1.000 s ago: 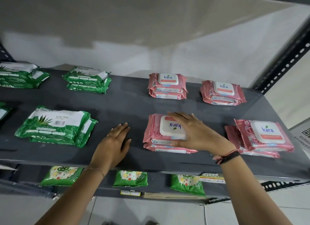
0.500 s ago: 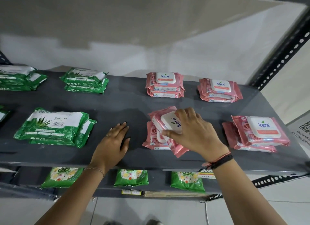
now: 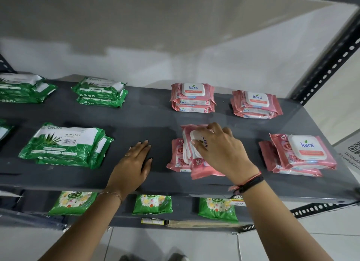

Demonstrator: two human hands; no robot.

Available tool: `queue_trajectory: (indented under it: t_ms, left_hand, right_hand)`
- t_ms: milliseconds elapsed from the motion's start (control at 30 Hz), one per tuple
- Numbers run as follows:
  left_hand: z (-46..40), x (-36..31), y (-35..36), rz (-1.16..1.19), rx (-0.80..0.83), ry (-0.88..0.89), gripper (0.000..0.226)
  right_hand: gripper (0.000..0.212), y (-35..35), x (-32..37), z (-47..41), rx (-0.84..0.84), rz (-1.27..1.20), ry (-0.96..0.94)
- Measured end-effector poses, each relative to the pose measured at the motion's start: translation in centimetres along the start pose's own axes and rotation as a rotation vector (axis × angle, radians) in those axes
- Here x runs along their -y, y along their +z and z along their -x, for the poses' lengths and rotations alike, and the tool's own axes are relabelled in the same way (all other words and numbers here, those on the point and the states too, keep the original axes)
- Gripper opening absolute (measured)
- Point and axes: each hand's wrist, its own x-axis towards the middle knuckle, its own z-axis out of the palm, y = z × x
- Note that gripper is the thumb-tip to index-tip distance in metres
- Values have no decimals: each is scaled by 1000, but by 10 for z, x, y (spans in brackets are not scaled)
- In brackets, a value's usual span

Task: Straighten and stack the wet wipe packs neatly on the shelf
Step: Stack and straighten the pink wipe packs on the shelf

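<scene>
Right hand (image 3: 222, 151) grips the tilted top pink pack (image 3: 196, 155); left hand (image 3: 134, 163) lies spread flat beside.

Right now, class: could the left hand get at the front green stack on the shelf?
Probably yes. The left hand lies flat and empty on the bare shelf, and only open shelf separates it from the green stack to its left.

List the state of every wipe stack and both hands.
Right hand: gripping top pink pack, turned askew.
Left hand: flat on shelf.
Back pink stacks: tidy.
Right front pink stack: offset.
Front green stack: offset.
</scene>
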Motion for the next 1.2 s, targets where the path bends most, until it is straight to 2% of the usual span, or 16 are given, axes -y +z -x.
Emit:
queue_trajectory:
  t_ms: [67, 133, 267, 333, 533, 667, 800, 900, 1033, 1200]
  left_hand:
    - [0, -1, -2, -10, 13, 6, 47]
    - [0, -2, -3, -23, 29, 15, 53]
    - [-1, -1, -2, -21, 32, 8, 56]
    - [-1, -1, -2, -19, 28, 10, 55]
    - [-2, 3, 3, 9, 17, -17, 46]
    - [-2, 4, 4, 24, 16, -23, 48]
    - [-2, 4, 5, 20, 4, -14, 39]
    - [-3, 6, 6, 21, 11, -1, 39]
    - [-5, 7, 8, 10, 28, -13, 41]
    - [-5, 7, 9, 8, 30, -23, 42]
  right_hand:
    - [34, 1, 7, 0, -29, 44, 61]
    - [35, -4, 2, -2, 1, 107, 12]
    - [81, -25, -21, -8, 203, 321, -282]
    - [89, -27, -26, -7, 243, 412, -342]
    - [94, -16, -28, -4, 264, 395, -429]
    - [81, -17, -32, -5, 183, 225, -323]
    - [81, -13, -25, -2, 117, 142, -218]
    - [86, -9, -27, -5, 108, 187, -229]
    - [90, -8, -33, -11, 230, 121, -312]
    - [85, -2, -29, -8, 127, 95, -284]
